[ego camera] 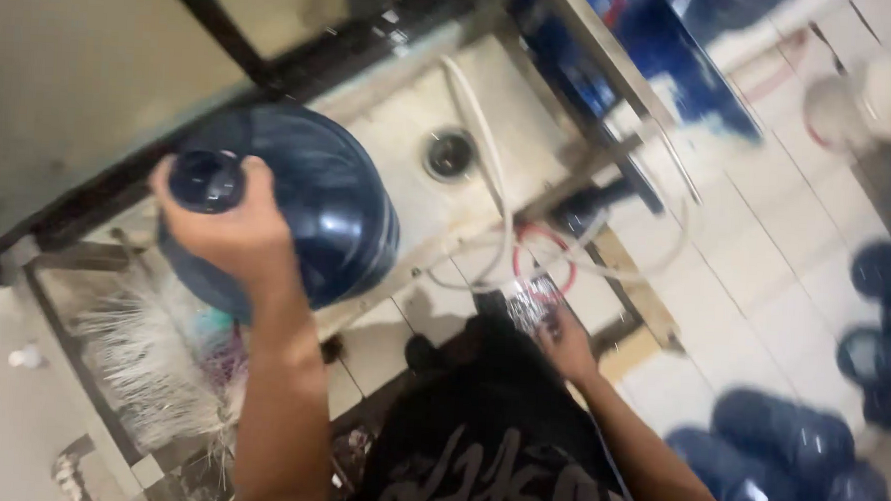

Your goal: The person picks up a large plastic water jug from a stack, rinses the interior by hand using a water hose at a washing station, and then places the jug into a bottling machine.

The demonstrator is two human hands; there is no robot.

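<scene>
A large blue water jug (307, 209) is gripped at its neck by the left hand (231, 226), at nine o'clock in the view, and held tilted over the tiled basin (412, 109). The neck is uncapped; no water can be made out inside, so rinsing appears under way, not finished. Below, a white bristle brush (150, 368) lies in a trough. At five o'clock, the right hand (562, 341) is closed on a hose end (528, 299), water spraying. More blue jugs (787, 446) stand at four o'clock; their contents cannot be told.
</scene>
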